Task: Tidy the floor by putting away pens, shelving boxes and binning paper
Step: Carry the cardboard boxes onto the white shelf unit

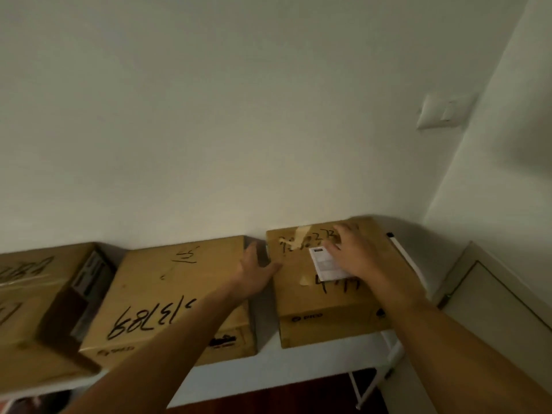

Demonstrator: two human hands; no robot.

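Observation:
Three brown cardboard boxes stand in a row on a white shelf (268, 375) against the wall. The right box (301, 297) carries a white label and black scribbles. My left hand (254, 271) presses against its left side, fingers spread, in the gap beside the middle box (167, 294). My right hand (355, 252) lies flat on the right box's top, over the label, fingers apart. The left box (27, 312) is partly cut off by the frame edge. No pens or paper are in view.
A white wall rises behind the boxes, with a light switch (442, 110) at upper right. A white cabinet or door panel (493, 300) stands at the right. The shelf's white metal frame (370, 386) shows below, over dark floor.

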